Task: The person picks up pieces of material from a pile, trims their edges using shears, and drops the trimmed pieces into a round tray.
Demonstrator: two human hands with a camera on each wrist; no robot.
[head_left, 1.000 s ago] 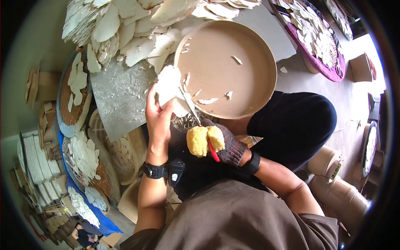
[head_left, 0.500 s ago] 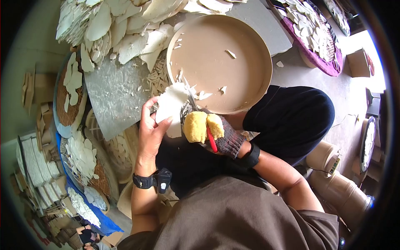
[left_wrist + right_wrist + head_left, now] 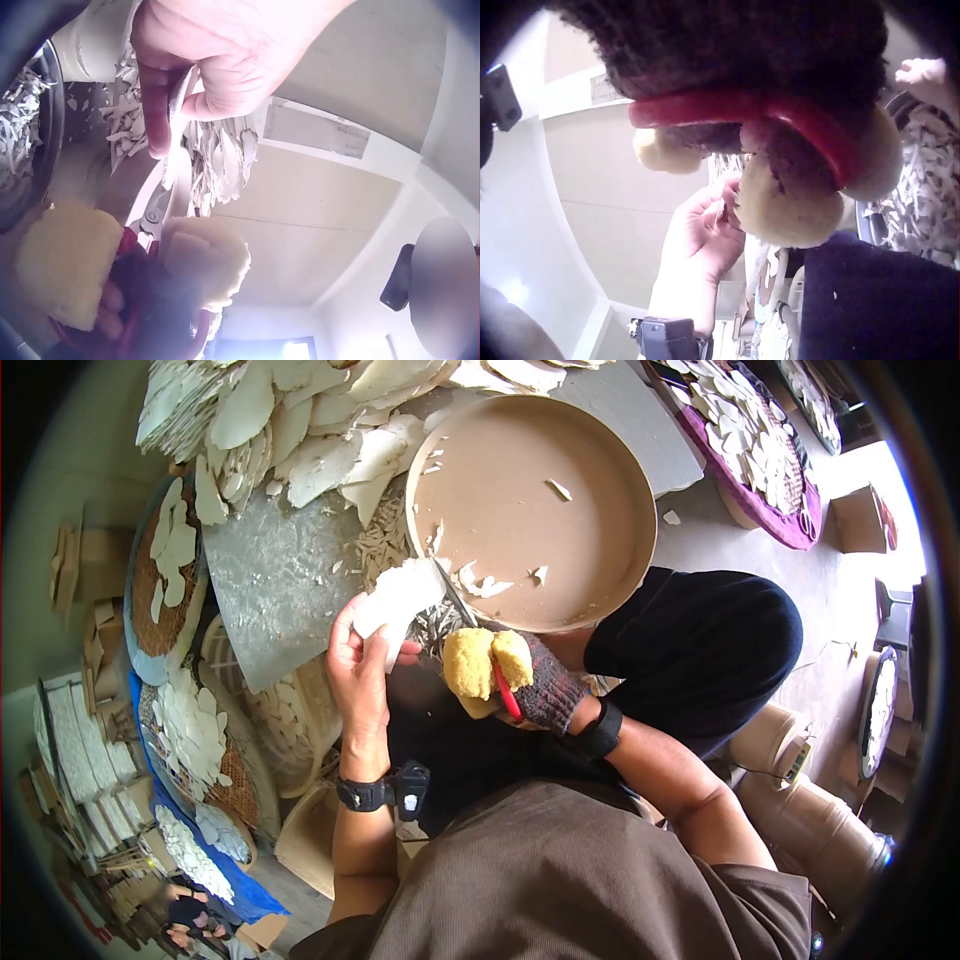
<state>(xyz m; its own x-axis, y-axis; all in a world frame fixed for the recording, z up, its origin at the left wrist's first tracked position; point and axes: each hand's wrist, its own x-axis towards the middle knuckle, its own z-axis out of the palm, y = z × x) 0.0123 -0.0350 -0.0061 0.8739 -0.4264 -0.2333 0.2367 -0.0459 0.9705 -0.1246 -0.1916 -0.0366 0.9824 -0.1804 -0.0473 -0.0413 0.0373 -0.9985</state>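
Pinching one white sheet (image 3: 395, 602) in the left hand (image 3: 360, 672). Gripping one pair of red-handled scissors (image 3: 508, 702), with two yellow foam cushions (image 3: 468, 660), in the gloved right hand (image 3: 535, 688).

We've a head cam looking steeply down; wrist cams sit v. close under left hand (image 3: 362, 660) & right hand (image 3: 535, 690), facing up. All share scissors (image 3: 507, 700).

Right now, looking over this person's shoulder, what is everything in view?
flat white piece: one, white, centre, held up
red-handled metal scissors: one, yellow foam pads, centre
round tan tray: one, tan, ahead, few scraps inside
grey sheet: one, grey, left of tray
heaped white pieces: many, white, top
purple-rimmed round tray: one, upper right
tan cylinders: at least two, lower right
left hand: bare, pinches the flat white piece
right hand: dark knit glove, grips the red-handled metal scissors
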